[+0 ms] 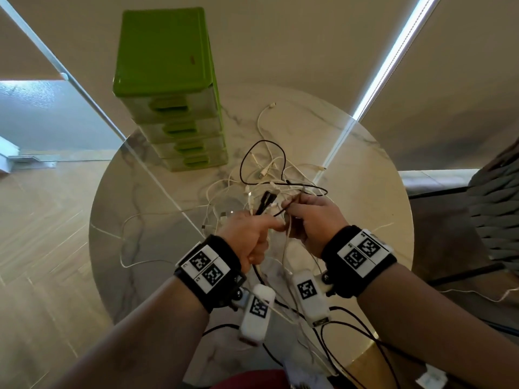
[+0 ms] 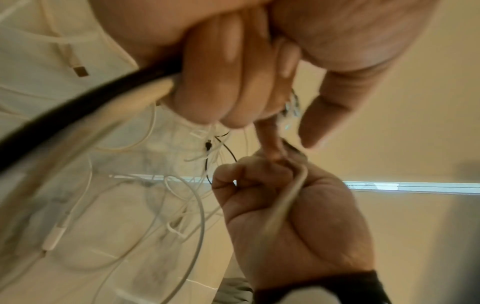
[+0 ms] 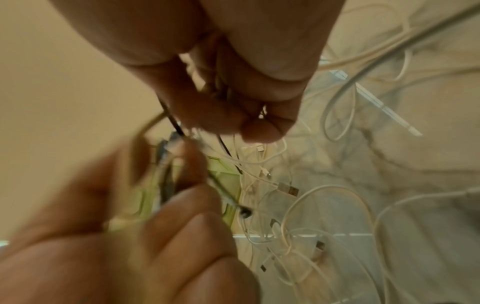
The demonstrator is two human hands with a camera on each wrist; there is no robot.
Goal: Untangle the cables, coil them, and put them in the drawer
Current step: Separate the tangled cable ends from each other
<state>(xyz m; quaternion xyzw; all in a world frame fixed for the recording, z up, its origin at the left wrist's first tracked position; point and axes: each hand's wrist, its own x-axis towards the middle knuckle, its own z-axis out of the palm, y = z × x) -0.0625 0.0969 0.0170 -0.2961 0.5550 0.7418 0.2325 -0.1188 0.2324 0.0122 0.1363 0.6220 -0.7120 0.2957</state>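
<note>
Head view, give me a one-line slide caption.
Both hands, left and right, grip tangled black and white cables above a round marble table, beside a green drawer unit.

head view looks down from above; wrist views, close and blurry, seemingly share the cables.

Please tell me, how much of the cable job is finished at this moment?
Done: nothing visibly; no coil shows, and the green drawer unit has all drawers closed. In hand: the left hand and right hand each grip strands of the black cable, pulling it from the white cables. Left: untangling, coiling, storing.
</note>
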